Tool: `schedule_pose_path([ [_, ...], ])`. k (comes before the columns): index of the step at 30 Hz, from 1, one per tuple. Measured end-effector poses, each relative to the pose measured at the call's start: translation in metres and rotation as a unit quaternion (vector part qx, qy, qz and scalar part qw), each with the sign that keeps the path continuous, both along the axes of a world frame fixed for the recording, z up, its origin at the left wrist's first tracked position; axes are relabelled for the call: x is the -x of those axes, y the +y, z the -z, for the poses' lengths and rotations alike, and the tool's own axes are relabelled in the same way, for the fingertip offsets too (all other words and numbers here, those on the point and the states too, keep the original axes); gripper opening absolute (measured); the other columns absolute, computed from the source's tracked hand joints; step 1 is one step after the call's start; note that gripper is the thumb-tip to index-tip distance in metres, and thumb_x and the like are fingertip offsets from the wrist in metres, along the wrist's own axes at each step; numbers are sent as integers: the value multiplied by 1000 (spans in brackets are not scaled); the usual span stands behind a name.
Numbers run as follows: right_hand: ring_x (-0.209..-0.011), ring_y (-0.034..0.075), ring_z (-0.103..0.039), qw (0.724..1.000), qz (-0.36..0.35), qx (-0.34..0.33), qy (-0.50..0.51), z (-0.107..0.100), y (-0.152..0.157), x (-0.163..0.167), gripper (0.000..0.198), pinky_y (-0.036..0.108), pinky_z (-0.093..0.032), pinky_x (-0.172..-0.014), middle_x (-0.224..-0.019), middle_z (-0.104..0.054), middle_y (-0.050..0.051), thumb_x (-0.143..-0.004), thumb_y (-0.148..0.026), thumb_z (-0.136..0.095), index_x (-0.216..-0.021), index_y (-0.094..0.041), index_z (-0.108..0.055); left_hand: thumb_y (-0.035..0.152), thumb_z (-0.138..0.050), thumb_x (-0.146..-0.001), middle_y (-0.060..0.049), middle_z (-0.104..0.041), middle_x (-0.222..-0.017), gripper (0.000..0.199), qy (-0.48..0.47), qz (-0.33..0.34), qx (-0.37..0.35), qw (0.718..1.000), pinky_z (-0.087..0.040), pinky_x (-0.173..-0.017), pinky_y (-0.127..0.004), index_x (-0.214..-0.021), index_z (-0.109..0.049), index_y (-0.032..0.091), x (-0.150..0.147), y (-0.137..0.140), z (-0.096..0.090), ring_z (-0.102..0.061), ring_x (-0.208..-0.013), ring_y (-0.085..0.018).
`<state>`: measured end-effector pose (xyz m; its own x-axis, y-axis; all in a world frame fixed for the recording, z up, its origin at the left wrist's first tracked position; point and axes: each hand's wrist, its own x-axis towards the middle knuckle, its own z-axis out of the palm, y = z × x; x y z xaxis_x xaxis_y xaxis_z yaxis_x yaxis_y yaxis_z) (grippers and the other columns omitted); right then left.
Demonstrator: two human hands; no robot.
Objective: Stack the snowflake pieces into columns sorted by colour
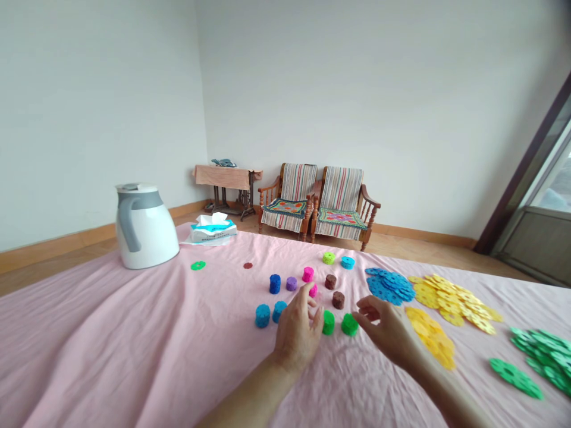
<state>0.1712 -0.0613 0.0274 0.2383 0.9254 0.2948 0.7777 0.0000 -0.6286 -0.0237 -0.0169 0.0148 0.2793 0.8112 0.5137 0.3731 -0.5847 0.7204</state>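
The left green disc stack (pixel 329 323) and right green disc stack (pixel 350 324) stand on the pink cloth (pixel 214 362) between the hands. The left hand (pixel 295 333) is loosely curled, thumb parted from fingers, nothing visibly gripped. The right hand (pixel 390 326), half-open and apparently empty, hovers just right; the blue disc pile (pixel 389 286) lies farther right.

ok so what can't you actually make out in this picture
Head view, all four:
Lower magenta stack: partly hidden by the left hand.
Right-hand green stack: contact with the right hand too fine to tell.
Green disc pile: cut off by the right edge.
Tissue box: print too small to read.
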Motion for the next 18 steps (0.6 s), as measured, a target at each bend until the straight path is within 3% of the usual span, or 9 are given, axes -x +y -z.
schedule_pose_path([
  [7, -83, 24, -63, 994, -11, -32, -102, 25, -2, 12, 39, 34, -47, -71, -94, -67, 12, -80, -32, -51, -113, -13, -49, 16, -50, -84, -6, -65, -93, 44, -4, -5, 1, 1000, -51, -70, -30, -128, -43, 18, 0, 1, 2, -63, -81, -18],
  [18, -83, 23, -65, 993, -12, -30, -115, 32, 1, 10, 39, 35, -49, -72, -94, -67, 11, -79, -26, -50, -117, -16, -48, 15, -50, -84, -7, -65, -93, 44, 5, -7, -7, 1000, -51, -70, -31, -127, -44, 17, 0, 0, 1, -63, -79, -18],
])
